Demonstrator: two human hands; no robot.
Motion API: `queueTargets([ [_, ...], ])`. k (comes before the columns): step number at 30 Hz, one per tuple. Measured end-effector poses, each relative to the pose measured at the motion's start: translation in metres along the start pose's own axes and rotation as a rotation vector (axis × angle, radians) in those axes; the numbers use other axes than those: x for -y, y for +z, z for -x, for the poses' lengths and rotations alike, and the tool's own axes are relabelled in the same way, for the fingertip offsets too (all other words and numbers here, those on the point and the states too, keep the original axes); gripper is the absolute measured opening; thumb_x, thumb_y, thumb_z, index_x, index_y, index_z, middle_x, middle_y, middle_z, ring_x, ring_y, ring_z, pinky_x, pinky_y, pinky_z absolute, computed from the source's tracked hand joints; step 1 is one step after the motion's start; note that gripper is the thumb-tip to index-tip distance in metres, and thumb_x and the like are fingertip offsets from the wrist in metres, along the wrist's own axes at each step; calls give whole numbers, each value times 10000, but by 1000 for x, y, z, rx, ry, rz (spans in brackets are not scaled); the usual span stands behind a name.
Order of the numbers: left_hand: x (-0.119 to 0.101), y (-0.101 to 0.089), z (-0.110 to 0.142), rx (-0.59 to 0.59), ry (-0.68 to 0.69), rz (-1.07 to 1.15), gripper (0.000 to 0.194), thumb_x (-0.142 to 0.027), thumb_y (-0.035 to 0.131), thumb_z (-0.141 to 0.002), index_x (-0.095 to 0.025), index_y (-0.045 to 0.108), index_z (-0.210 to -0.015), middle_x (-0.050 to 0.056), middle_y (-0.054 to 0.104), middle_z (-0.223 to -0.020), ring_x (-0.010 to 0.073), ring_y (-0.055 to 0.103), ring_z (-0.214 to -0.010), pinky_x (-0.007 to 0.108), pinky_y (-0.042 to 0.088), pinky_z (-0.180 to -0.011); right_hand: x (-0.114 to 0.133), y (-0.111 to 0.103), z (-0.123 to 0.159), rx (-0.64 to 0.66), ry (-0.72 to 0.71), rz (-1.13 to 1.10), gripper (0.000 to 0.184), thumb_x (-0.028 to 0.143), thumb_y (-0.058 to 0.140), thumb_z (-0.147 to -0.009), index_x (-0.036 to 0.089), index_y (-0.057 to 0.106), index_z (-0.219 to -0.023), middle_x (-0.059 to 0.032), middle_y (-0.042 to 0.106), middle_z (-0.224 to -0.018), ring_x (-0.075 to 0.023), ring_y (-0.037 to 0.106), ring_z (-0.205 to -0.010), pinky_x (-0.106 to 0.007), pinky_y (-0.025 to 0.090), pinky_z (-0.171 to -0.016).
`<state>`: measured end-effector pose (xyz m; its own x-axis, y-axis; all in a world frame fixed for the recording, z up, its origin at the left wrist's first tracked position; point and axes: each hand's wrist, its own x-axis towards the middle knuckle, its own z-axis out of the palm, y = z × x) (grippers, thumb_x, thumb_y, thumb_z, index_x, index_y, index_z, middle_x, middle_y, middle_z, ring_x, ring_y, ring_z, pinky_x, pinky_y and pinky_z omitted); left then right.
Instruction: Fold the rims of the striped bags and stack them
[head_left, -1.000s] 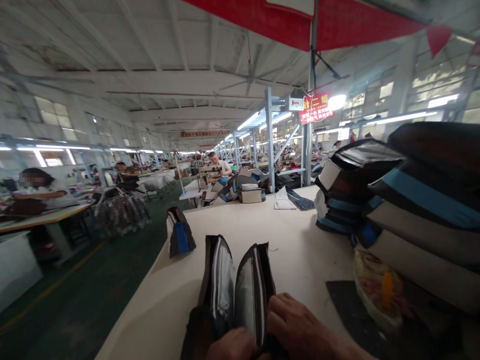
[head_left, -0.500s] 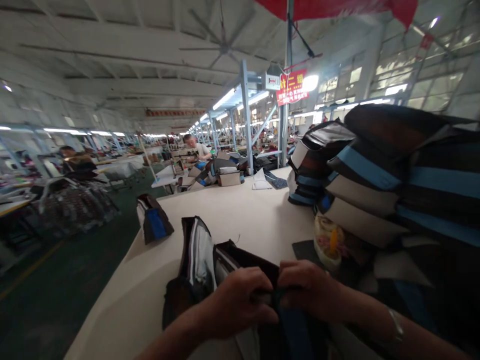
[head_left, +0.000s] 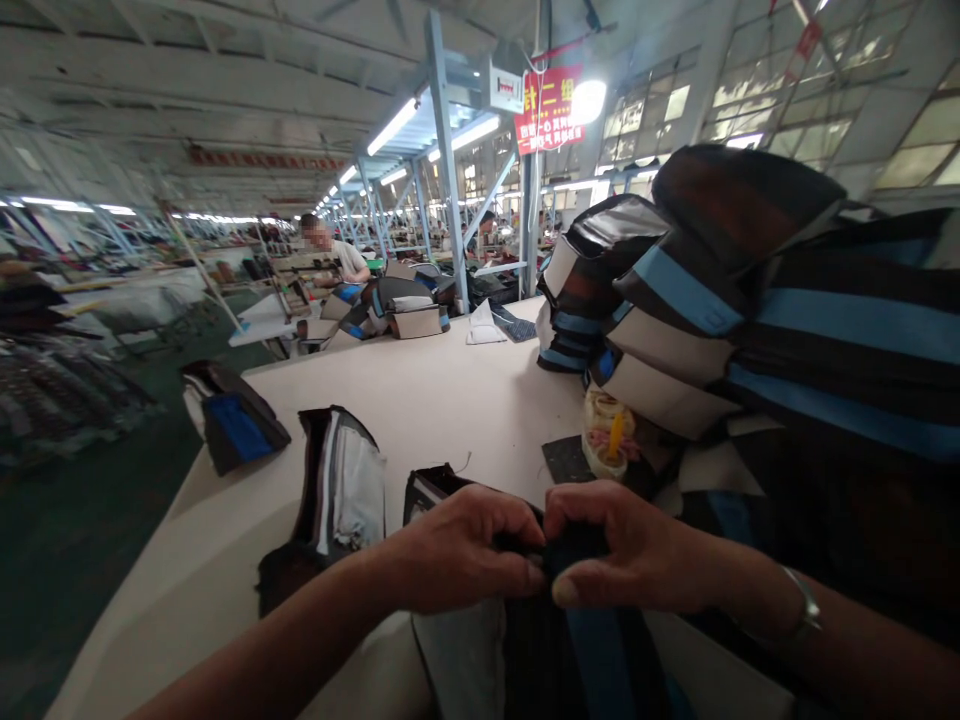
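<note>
My left hand (head_left: pixel 461 550) and my right hand (head_left: pixel 626 550) meet at the near edge of the table, both pinched on the top edge of a dark bag with a blue stripe (head_left: pixel 592 650). The bag hangs toward me; its pale lining (head_left: pixel 465 655) shows below my left hand. Just left of it stands another dark bag (head_left: pixel 337 490) with a silvery lining, upright on the cream table (head_left: pixel 420 400). My right wrist wears a metal bracelet.
A tall pile of striped brown, blue and cream bags (head_left: pixel 750 300) fills the right side. A small bowl with an orange item (head_left: pixel 611 440) sits by it on a dark mat. One dark and blue bag (head_left: pixel 232 425) lies at the table's left edge. A person (head_left: pixel 334 260) works farther back.
The view has tilted down and left. My hands rose from the frame's bottom and closed together on the bag's top edge, and the blue stripe now faces me.
</note>
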<state>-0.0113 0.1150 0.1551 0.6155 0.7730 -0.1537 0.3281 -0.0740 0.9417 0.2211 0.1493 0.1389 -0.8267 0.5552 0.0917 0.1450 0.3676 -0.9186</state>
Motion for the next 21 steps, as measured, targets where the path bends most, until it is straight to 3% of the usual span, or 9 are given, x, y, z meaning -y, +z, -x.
queueTargets([
  [5,2,-2,-2,63,-76,36,174,-254,696,-744,-135,651,-863,-45,509,-716,93,407,-652,232,346,-614,-9,1,-3,53,-23,-115,231,330,715,-854,114,647,-898,3,561,-812,-97,466,-725,-225,385,-673],
  [9,1,2,-3,-34,-49,-85,271,-366,763,-723,-139,644,-811,-45,493,-705,97,409,-660,234,343,-616,-15,4,-5,16,-29,-137,161,262,690,-850,109,638,-858,-3,555,-803,-102,473,-730,-236,394,-689],
  [14,0,7,-6,-88,-60,-92,112,-229,628,-752,-122,662,-746,-34,499,-641,95,419,-616,233,329,-577,-19,12,-5,-54,-30,-266,110,224,653,-824,127,603,-807,25,521,-725,-84,432,-655,-212,350,-597],
  [21,14,17,-5,-221,164,-281,180,-124,533,-801,-114,681,-701,-7,535,-677,94,492,-623,239,338,-589,-28,29,1,-344,-54,-14,67,109,640,-782,148,634,-837,7,553,-775,-103,495,-717,-221,384,-654],
])
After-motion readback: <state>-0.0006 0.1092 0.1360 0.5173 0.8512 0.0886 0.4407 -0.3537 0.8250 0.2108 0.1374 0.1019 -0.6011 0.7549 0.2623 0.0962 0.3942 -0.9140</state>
